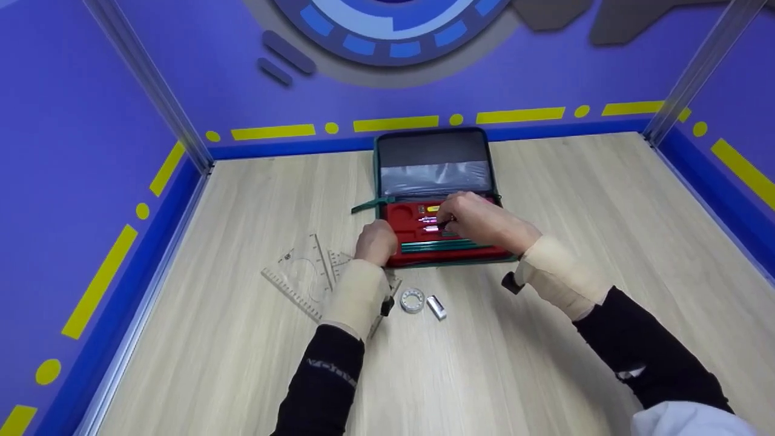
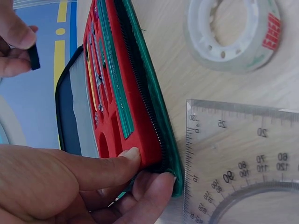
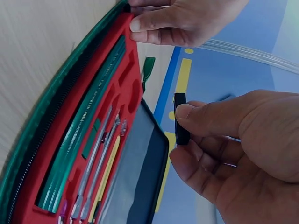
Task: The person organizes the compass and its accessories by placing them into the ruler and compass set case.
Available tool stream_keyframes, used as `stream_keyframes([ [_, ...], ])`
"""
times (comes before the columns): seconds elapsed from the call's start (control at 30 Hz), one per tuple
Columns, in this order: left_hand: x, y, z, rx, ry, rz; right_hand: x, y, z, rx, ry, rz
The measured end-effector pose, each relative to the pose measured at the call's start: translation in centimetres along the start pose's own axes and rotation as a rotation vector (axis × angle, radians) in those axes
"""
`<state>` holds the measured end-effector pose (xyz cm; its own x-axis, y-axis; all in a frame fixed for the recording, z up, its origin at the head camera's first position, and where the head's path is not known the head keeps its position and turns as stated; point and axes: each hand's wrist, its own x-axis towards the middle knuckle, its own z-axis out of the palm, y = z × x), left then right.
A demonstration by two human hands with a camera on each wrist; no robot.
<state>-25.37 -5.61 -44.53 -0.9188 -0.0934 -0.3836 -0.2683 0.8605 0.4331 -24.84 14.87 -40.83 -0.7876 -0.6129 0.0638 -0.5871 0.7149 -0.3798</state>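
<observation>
A zip-up drawing set case (image 1: 433, 151) lies unfolded at the back of the table, with a red moulded insert (image 1: 399, 257) in its front half. My left hand (image 1: 375, 242) holds the insert's front left corner, thumb on the red surface and fingers curled against the green edge (image 2: 161, 126). Over the insert, my right hand (image 1: 484, 221) pinches a small black rectangular piece (image 3: 181, 119) between thumb and fingers, apart from the tray. Green pencils (image 3: 84, 126) fill the long slot. Metal drawing tools (image 3: 96, 163) and a yellow-bodied tool (image 3: 106, 172) sit in other slots; some recesses are bare.
Clear plastic set squares (image 1: 303, 272) lie left of the case, partly under my left forearm. A tape roll (image 1: 412, 301) and a small silver-white block (image 1: 436, 307) rest in front of it. A green strap (image 1: 366, 206) sticks out leftward. Blue panels (image 1: 151, 79) enclose the table.
</observation>
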Motion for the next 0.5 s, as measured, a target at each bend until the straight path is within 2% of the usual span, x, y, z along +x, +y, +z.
stream_keyframes([
  [0.17,-0.2,-0.2,0.0,-0.006,0.008,0.023,0.8,0.5,0.7,0.013,-0.025,-0.024],
  [0.5,-0.3,0.1,-0.1,0.021,0.006,0.024,2.2,1.1,2.0,0.012,-0.104,0.091],
])
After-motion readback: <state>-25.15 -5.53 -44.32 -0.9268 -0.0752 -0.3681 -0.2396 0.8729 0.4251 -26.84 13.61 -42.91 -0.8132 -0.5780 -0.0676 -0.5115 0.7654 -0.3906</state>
